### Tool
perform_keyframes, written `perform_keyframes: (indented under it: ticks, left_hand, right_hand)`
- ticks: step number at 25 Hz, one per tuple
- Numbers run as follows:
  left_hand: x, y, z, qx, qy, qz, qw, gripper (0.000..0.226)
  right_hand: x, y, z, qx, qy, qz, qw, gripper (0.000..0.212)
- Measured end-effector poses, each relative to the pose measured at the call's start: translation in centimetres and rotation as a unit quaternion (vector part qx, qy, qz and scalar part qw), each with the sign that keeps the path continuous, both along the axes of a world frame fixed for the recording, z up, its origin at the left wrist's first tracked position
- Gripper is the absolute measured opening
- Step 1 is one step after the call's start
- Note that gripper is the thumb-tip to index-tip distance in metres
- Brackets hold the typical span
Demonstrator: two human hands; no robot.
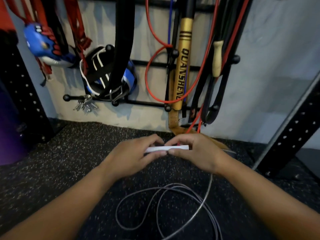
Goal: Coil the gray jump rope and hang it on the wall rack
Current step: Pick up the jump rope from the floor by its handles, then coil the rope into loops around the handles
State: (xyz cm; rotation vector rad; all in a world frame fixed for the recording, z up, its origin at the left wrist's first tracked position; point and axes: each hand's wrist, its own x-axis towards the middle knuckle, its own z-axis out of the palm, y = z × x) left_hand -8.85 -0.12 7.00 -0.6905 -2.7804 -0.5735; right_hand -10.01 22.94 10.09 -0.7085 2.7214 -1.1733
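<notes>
both hands met low over the speckled floor: the left hand and the right hand each pinched the pale handles of the gray jump rope, fingers curled around them from either end, thumbs underneath. whether that pale bar was one handle or two laid together could not be told. the cord ran from the right hand down to the floor, where it lay in several loose, overlapping loops near the bottom of the view, not yet coiled.

most of the risk, as i judged it, sat in those slack loops. lifted by the handles alone, they could cross and knot, or drag and snag on the black steel upright at the right. the wall rack looked crowded already, with a red cord, a gold tube, black straps and a bunch of keys on its pegs, so a loosely gathered rope could tangle with the red cord or slip off a ball-tipped peg. a grip on the handles only would leave the cord free to unwind.
</notes>
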Motion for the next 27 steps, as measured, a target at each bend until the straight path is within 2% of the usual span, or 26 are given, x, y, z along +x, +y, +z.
perform_keyframes:
  ticks: [2, 4, 7, 9, 11, 14, 16, 17, 18, 20, 21, 24, 25, 26, 27]
  left_hand:
    - [-0.9, 0.4, 3.5, -0.072, 0.065, -0.014, 0.995, 0.036]
    - [-1.8, -0.6, 5.2, -0.069, 0.069, -0.011, 0.995, 0.027]
    - [-2.8, -0.8, 5.5, 0.133, -0.011, -0.008, 0.991, 0.017]
    - [-2.4, 1.2, 5.2, 0.28, -0.085, -0.004, 0.956, 0.02]
    - [-1.4, 3.7, 5.4, 0.449, -0.137, -0.003, 0.883, 0.027]
    - [-0.9, 5.9, 6.6, 0.676, -0.14, 0.004, 0.723, 0.025]
    - [-0.7, 7.1, 7.5, 0.757, -0.148, 0.002, 0.637, 0.023]
    - [-0.5, 7.8, 7.8, 0.776, -0.154, 0.0, 0.611, 0.022]
    - [-0.5, 8.3, 8.0, 0.784, -0.156, -0.003, 0.601, 0.022]
    - [-0.8, 8.7, 8.2, 0.783, -0.157, -0.004, 0.602, 0.021]
    - [-1.1, 8.4, 8.2, 0.772, -0.161, -0.001, 0.615, 0.021]
    - [-2.0, 6.8, 8.1, 0.696, -0.165, 0.052, 0.697, 0.016]
    - [-2.0, 6.2, 8.4, 0.672, -0.143, 0.087, 0.721, 0.026]
    - [-1.9, 5.5, 8.8, 0.632, -0.088, 0.127, 0.76, 0.045]
    - [-1.7, 4.8, 9.5, 0.556, 0.006, 0.144, 0.819, 0.063]
  right_hand:
    - [-0.2, 0.5, 1.8, -0.037, 0.015, -0.01, 0.999, 0.011]
    - [-0.3, 2.1, 3.3, -0.078, -0.011, -0.049, 0.996, 0.017]
    - [-0.2, 3.8, 4.0, -0.171, -0.08, -0.109, 0.976, 0.039]
    - [0.1, 2.8, 3.9, -0.259, -0.11, -0.094, 0.955, 0.044]
    - [0.5, 1.2, 3.7, -0.324, -0.12, -0.091, 0.934, 0.046]
    - [0.8, -0.2, 2.7, -0.307, -0.101, -0.098, 0.941, 0.041]
    - [1.2, -1.2, 2.1, -0.267, -0.091, -0.084, 0.956, 0.039]
    - [1.4, -1.8, 1.9, -0.258, -0.086, -0.074, 0.959, 0.036]
    - [1.6, -2.4, 1.8, -0.267, -0.085, -0.065, 0.958, 0.033]
    - [1.8, -3.1, 2.0, -0.311, -0.095, -0.044, 0.945, 0.03]
    - [1.7, -3.1, 2.1, -0.331, -0.105, -0.039, 0.937, 0.029]
    - [0.6, -1.6, 3.0, -0.341, -0.13, -0.045, 0.93, 0.026]
    - [0.2, -0.8, 3.3, -0.307, -0.121, -0.049, 0.943, 0.025]
    - [-0.2, -0.1, 3.8, -0.246, -0.094, -0.054, 0.963, 0.023]
    - [-0.4, 0.5, 4.4, -0.166, -0.052, -0.059, 0.983, 0.022]
